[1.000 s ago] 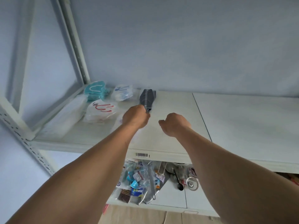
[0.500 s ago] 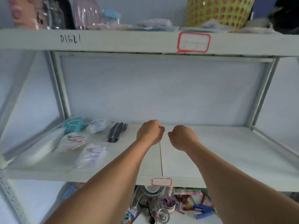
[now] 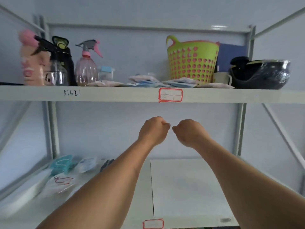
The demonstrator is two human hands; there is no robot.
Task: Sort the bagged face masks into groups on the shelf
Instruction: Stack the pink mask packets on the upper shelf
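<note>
Below and left of both fisted, empty hands (image 3: 171,129), bagged masks (image 3: 64,176) lie on the lower shelf (image 3: 189,187).

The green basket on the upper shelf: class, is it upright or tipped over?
Upright. The green basket stands on its base on the upper shelf, its rim and handle on top.

Left hand (image 3: 153,131) and right hand (image 3: 189,132) fisted, empty, nearly touching.
</note>
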